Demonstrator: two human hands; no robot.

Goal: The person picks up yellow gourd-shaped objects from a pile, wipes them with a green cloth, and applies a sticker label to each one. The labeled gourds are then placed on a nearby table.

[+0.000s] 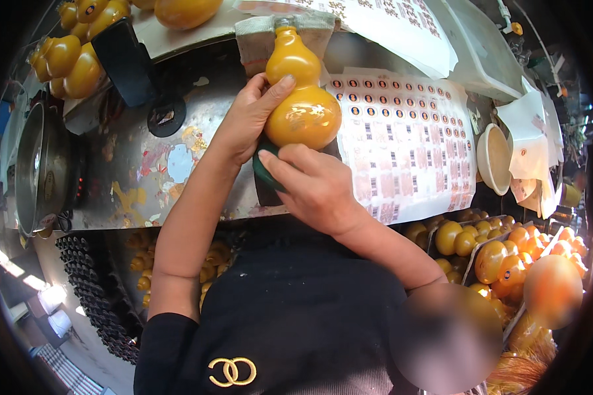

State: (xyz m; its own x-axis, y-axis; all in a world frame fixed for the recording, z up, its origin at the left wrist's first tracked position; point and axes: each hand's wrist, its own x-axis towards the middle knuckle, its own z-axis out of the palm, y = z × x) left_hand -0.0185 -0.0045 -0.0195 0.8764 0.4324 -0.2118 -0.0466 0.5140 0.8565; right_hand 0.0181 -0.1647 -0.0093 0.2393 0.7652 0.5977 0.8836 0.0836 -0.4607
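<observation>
A glossy yellow gourd-shaped bottle lies tilted across the middle of the worktable, its neck resting on a folded pale cloth. My left hand grips it around the waist from the left side, thumb on top. Against the bottle's rounded base, my right hand is closed on a dark green pad. Only part of that pad shows past the fingers, so its exact kind is unclear. Just right of the bottle lies a printed sheet of round stickers and small labels.
A phone on a round stand is left of the bottle. A metal pan stands at the far left, a cream bowl at the right. More yellow gourds sit at the back left; crates of orange gourds stand below right.
</observation>
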